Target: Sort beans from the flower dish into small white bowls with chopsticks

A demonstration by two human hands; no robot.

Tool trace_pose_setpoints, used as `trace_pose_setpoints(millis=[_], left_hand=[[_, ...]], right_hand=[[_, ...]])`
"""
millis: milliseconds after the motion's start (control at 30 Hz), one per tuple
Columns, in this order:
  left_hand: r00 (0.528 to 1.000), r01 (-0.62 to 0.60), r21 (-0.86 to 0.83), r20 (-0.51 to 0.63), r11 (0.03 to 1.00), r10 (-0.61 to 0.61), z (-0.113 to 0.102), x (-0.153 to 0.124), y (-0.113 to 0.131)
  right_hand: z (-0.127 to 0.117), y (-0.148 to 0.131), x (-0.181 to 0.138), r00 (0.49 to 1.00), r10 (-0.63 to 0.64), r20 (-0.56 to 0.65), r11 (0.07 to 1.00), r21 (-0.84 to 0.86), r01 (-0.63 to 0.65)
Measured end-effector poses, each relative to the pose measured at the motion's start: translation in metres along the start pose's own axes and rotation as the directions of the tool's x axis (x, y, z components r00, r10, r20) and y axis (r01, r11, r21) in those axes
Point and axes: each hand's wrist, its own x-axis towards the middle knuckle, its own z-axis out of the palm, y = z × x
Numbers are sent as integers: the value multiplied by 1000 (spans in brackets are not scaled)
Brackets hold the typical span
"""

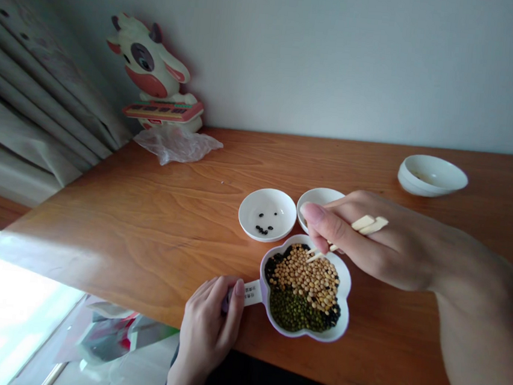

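A white bowl with a lilac outside and a handle (263, 290) stands near the table's front edge. In it lie yellow soybeans (307, 273), green mung beans (294, 312) and some black beans (331, 316). My left hand (212, 318) is closed round its handle. My right hand (361, 239) pinches a pair of wooden chopsticks (371, 225), whose tips reach down to the soybeans; whether a bean is between them I cannot tell. Behind the handled bowl, a small white dish (255, 207) holds several black beans. Another white dish (317, 195) is partly hidden by my right hand.
Stacked white bowls (434, 182) stand at the back right. A cow-shaped toy keyboard (158, 86) and a crumpled clear plastic bag (177, 145) are at the back left, by a grey curtain (34, 92). Bags (111, 336) lie on the floor at the lower left.
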Motion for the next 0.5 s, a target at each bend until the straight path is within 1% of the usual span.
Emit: trace_pose_setpoints(millis=[167, 333, 500], left_hand=[[1000, -1, -5, 0, 1000, 1, -1, 0, 1], [1000, -6, -9, 0, 1000, 6, -1, -1, 1], [1000, -2, 10, -1, 1000, 2, 1, -1, -1]], right_hand=[[2, -1, 1, 1000, -18, 2, 1000, -3, 18], [3, -4, 3, 1000, -3, -14, 1000, 18, 3], [3, -4, 5, 999, -37, -39, 998, 51, 38]])
